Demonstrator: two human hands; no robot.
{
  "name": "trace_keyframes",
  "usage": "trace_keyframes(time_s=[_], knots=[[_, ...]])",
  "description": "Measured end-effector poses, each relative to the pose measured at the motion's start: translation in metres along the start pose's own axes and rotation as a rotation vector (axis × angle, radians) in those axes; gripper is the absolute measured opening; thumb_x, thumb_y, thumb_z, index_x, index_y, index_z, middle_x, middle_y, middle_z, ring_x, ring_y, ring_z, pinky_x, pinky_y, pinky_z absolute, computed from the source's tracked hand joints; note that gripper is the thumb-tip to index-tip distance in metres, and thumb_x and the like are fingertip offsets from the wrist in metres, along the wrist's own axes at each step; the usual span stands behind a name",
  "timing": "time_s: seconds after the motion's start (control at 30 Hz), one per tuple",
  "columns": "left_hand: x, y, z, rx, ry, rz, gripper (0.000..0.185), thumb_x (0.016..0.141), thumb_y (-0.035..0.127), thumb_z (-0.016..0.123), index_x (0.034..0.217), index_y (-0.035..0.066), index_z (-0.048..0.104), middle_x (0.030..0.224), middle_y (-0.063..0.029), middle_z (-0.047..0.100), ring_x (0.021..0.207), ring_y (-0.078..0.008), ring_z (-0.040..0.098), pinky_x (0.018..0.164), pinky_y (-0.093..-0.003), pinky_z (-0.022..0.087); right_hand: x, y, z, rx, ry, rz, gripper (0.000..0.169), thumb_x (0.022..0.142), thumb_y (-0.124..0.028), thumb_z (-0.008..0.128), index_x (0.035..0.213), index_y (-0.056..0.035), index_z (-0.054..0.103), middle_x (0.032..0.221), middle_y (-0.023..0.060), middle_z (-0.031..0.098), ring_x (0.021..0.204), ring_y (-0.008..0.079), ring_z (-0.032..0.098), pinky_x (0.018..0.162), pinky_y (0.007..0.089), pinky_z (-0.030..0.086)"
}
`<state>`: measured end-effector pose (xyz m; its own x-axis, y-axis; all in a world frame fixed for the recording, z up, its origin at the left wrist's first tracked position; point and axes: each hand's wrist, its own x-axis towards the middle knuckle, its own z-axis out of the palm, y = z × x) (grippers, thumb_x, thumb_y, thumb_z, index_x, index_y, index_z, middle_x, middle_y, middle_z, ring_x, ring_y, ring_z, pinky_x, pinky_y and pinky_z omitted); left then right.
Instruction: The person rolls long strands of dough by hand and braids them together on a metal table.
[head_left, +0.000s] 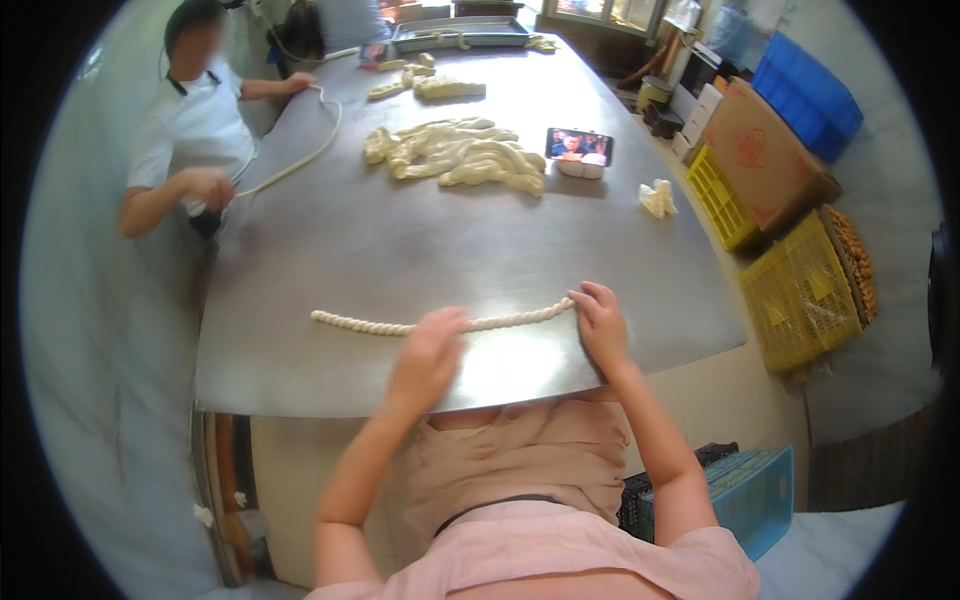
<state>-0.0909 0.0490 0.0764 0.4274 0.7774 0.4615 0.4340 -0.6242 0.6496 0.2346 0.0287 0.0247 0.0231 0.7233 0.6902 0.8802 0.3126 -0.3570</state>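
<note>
A twisted rope of pale dough (517, 320) lies in a shallow curve across the near part of the metal table (315, 247). My right hand (602, 322) has its thumb and fingertips at the rope's right end and pinches it. Over the rope's middle is my left hand (433, 352), blurred by motion; it hides a short stretch of the twist, and whether its fingers grip the dough is unclear. The rope's left end rests free on the metal.
Farther up the table are a heap of dough strips (465, 154), a propped phone (579, 148), a crumpled scrap (658, 199), dough pieces (450, 87) and a metal tray (461, 34). At left, a co-worker (199, 127) holds a long dough strand (289, 166). Crates (799, 300) stand on the right.
</note>
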Motion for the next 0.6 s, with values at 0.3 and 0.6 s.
trace_keyframes(time_s=[0.3,0.6], knots=[[-0.045,-0.118,-0.168,0.485,0.116,-0.221,0.025,0.092,0.008,0.062,0.117,0.005,0.065,0.122,-0.0107,0.062,0.115,-0.0341,0.057,0.098,-0.0432,0.046,0.004,-0.001,-0.024,0.158,-0.336,0.097,0.061,0.088,-0.003,0.061,0.147,-0.0138,0.049,0.149,0.0131,0.048,0.136,0.0324,0.046,0.115,0.0431,0.034],[-0.031,-0.16,-0.132,0.308,-0.056,-0.007,0.024,0.087,0.011,0.07,0.11,0.007,0.07,0.11,-0.0093,0.065,0.107,-0.0315,0.058,0.091,-0.0398,0.047,0.013,-0.01,-0.007,0.448,-0.514,0.203,0.027,0.087,-0.007,0.072,0.114,-0.0051,0.068,0.125,0.0131,0.062,0.123,0.0325,0.055,0.104,0.0419,0.045]])
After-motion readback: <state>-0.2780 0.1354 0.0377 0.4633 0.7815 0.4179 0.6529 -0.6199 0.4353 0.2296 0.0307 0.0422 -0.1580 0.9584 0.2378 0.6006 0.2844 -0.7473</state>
